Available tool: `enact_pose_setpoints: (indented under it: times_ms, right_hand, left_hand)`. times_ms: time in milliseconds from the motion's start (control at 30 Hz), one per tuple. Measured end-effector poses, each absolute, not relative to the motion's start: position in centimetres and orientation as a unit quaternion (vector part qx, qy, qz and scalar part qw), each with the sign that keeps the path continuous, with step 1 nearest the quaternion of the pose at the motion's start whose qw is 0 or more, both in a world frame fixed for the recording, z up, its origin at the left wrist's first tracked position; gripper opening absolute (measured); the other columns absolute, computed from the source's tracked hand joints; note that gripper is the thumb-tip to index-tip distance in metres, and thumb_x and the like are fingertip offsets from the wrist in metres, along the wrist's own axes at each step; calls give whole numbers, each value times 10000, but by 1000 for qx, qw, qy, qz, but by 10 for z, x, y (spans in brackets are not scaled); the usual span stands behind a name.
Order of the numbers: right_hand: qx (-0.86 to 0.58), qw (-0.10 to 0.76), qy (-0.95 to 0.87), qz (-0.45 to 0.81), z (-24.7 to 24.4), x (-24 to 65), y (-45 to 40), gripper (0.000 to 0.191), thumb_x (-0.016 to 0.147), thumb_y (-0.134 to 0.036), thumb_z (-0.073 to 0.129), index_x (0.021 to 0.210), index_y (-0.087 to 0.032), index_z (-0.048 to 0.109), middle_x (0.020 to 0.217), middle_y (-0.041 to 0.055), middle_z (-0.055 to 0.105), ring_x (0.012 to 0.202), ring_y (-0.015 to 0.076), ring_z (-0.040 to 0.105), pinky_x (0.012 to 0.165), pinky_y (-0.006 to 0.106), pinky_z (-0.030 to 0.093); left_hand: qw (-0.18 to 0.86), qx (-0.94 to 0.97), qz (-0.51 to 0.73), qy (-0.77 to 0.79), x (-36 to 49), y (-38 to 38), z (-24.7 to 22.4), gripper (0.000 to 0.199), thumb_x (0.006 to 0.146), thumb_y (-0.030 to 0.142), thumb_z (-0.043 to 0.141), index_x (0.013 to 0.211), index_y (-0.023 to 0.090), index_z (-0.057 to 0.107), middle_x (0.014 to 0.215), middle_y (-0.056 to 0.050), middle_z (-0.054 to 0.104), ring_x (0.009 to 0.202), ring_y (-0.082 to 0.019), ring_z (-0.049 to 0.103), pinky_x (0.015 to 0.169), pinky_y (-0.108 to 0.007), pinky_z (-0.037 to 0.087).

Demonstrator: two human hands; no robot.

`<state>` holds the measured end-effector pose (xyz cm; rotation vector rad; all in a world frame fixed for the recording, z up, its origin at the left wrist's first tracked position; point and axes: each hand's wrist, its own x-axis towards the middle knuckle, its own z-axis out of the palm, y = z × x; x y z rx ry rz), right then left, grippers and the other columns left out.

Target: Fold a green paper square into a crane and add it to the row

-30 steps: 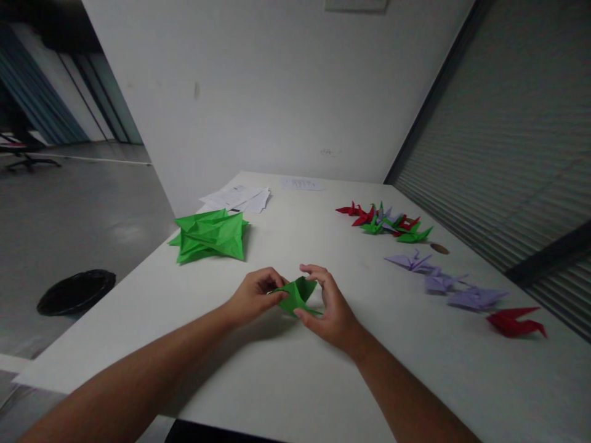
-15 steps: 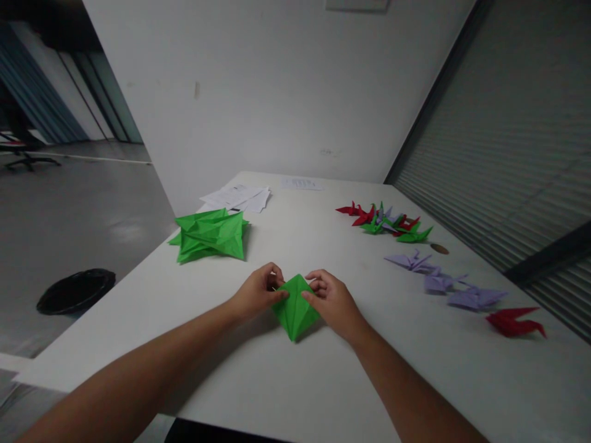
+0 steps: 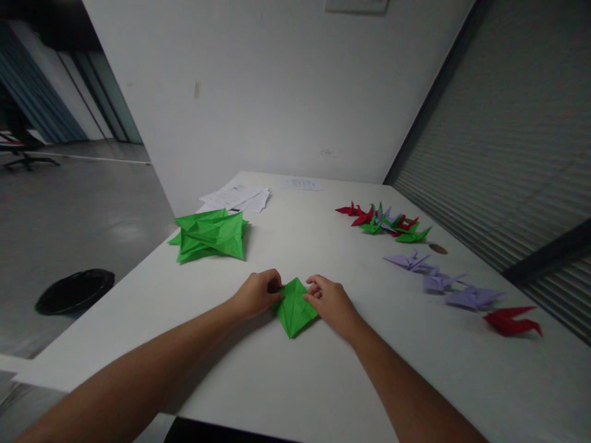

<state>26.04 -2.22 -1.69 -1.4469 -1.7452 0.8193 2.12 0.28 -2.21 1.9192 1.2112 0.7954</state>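
A green sheet of origami paper (image 3: pixel 294 311), folded into a diamond with a crease down its middle, lies on the white table in front of me. My left hand (image 3: pixel 259 294) pinches its left corner between thumb and curled fingers. At the upper right edge, my right hand (image 3: pixel 333 303) has its fingers curled and the thumb tip against the paper. The fingertips behind the paper are partly hidden.
Crumpled-looking green folded papers (image 3: pixel 212 237) are stacked at the left, before some printed sheets (image 3: pixel 237 197). Red, green and purple paper cranes (image 3: pixel 388 220) cluster back right; purple cranes (image 3: pixel 475 298) and a red crane (image 3: pixel 512 321) line the right side. A black-lined bin (image 3: pixel 76 292) stands on the floor.
My thumbs have drawn outward off the paper's face toward its edges, and the diamond sits slightly lower and flatter. The other papers and cranes stay where they were.
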Motion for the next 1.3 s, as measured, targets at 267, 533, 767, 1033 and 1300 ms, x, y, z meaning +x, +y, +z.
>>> enact_pose_setpoints:
  times_ms: [267,533,767,1033,1300]
  right_hand:
    - [-571,339,-687,296,-14,261,-22,243,748,-80,755,946,-216,718,743,6,717,627,163,655,621,295,522]
    - [-568,314,-713,265,-15,262,-21,258,775,-44,740,973,-208,719,772,16,708,657,175,654,663,318,528]
    - [-438,256,-851,138,-9,267,-25,251,820,-16,707,976,-206,755,1014,78,709,991,241,626,928,398,518]
    - [-377,168,-904,113,-3,268,-28,206,915,-29,623,914,-182,760,994,72,763,941,219,634,926,380,504]
    - [-384,153,-896,164,12,280,-39,192,939,-181,694,1121,-185,756,1184,103,758,1137,260,652,1063,425,484]
  left_hand:
    - [333,757,297,477,20,2,-18,125,724,152,714,837,195,684,713,10,691,658,-165,614,606,-257,415]
    - [320,768,304,463,19,3,-19,158,721,109,708,852,194,729,728,-6,711,664,-178,621,620,-268,428]
    - [212,878,300,305,16,3,-15,316,747,-19,614,925,196,764,989,-95,747,940,-233,667,853,-323,506]
    - [191,919,200,282,9,-3,-6,376,822,25,595,1156,145,719,989,-108,747,928,-221,676,851,-311,536]
    - [202,950,167,172,-4,-3,9,482,882,456,768,1261,167,695,1245,-180,691,1128,-297,650,1021,-413,513]
